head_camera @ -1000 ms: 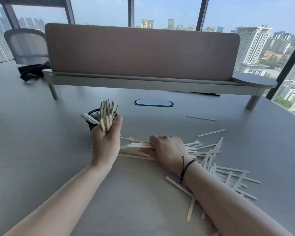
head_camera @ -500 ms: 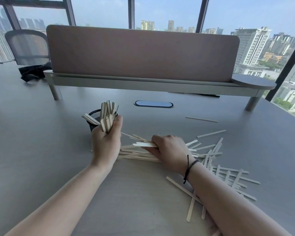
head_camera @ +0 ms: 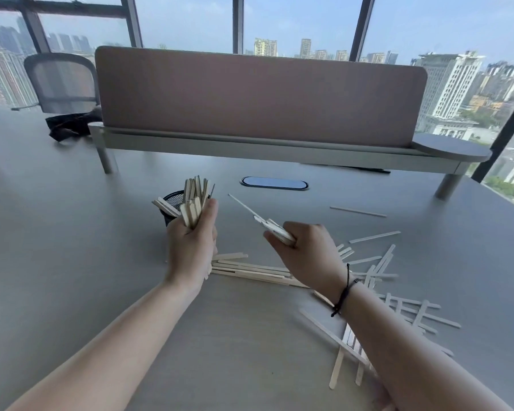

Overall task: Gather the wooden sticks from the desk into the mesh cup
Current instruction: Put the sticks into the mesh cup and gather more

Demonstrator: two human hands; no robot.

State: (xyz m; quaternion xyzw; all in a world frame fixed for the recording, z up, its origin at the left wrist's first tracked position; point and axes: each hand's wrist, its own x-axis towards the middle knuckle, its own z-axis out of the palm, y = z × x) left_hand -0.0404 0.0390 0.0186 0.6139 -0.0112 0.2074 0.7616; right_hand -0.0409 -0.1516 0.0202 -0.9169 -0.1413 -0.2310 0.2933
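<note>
My left hand (head_camera: 192, 247) grips a thick upright bundle of pale wooden sticks (head_camera: 195, 200) just in front of the black mesh cup (head_camera: 172, 203), which holds a few sticks and is mostly hidden behind the hand. My right hand (head_camera: 307, 247) is raised above the desk, closed on a small bunch of sticks (head_camera: 272, 226) that point up and left. A row of sticks (head_camera: 250, 269) lies flat between my two hands. Several more loose sticks (head_camera: 404, 312) are scattered on the desk at the right, partly under my right forearm.
A pink divider screen (head_camera: 258, 93) on a raised grey shelf crosses the desk behind the cup. An oval cable port (head_camera: 273, 183) sits in the grey desk (head_camera: 57, 247). Single sticks (head_camera: 358, 211) lie farther right. A mesh chair and a black object are at the back left.
My right hand has lifted off the pile with a small bunch of sticks and moved up toward the cup. The left hand holds its bundle in the same place.
</note>
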